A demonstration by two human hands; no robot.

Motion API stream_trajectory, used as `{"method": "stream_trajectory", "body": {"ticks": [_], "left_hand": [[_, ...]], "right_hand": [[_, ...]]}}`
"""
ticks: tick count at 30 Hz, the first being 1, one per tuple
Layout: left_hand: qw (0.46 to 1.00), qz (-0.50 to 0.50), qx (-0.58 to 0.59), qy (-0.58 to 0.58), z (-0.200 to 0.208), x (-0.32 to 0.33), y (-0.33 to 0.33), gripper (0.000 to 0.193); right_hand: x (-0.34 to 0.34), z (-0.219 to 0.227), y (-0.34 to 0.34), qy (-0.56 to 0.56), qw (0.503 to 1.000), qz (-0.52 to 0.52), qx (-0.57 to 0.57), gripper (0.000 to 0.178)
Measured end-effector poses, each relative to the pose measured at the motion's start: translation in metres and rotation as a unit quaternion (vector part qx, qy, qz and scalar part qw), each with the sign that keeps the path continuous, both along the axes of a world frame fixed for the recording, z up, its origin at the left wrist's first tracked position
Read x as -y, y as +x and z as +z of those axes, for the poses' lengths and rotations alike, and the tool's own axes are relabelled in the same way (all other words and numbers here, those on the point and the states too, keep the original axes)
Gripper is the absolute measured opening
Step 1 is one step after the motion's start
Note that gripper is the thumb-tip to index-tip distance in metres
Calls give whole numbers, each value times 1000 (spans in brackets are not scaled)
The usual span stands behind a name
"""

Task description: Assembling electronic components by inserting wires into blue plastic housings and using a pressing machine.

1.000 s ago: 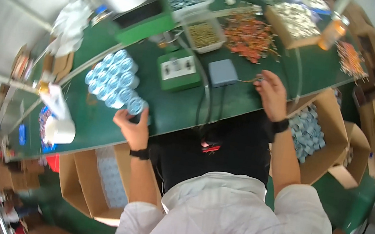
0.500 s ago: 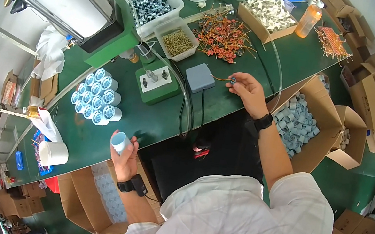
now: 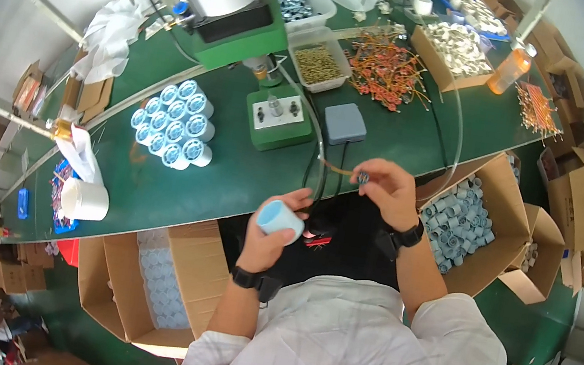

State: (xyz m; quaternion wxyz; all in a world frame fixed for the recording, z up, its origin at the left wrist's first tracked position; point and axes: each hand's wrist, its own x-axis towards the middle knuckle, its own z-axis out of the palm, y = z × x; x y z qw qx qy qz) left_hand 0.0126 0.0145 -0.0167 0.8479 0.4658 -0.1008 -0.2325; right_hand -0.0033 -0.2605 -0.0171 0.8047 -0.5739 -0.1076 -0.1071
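Note:
A pale blue plastic cup-shaped housing (image 3: 280, 219) is gripped by my left hand (image 3: 265, 248) just off the table's front edge, its wide mouth tilted toward the left. My right hand (image 3: 392, 198) pinches a small dark round part (image 3: 362, 178) between thumb and fingertips. From that part an orange wire (image 3: 340, 169) sticks out leftward, toward the cup. Both hands are close together but apart from each other. Beyond them a flat grey box (image 3: 345, 124) lies on the green table (image 3: 231, 180).
A green press (image 3: 281, 131) stands behind, with a block of similar white-and-blue housings (image 3: 177, 126) to its left. Tubs of brass-coloured parts (image 3: 317, 64) and dark parts, plus a heap of orange wires (image 3: 386, 67), sit farther back. Cartons (image 3: 506, 205) flank me.
My left hand has come rightward with the housing, nearer my right hand. My right hand has drawn slightly closer to me with the wired part. The view has shifted.

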Motion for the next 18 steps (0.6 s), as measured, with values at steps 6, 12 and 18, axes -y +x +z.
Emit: {"method": "stream_trajectory", "body": {"ticks": [6, 12, 18], "left_hand": [[998, -48, 10, -42, 10, 11, 6, 81], [999, -9, -20, -28, 9, 2, 5, 86], [997, 24, 59, 52, 9, 1, 4, 86]], "right_hand": [[-20, 4, -7, -94, 994, 49, -3, 27], [-21, 8, -8, -329, 942, -43, -57, 29], [-35, 19, -10, -309, 946, -65, -78, 25]]}}
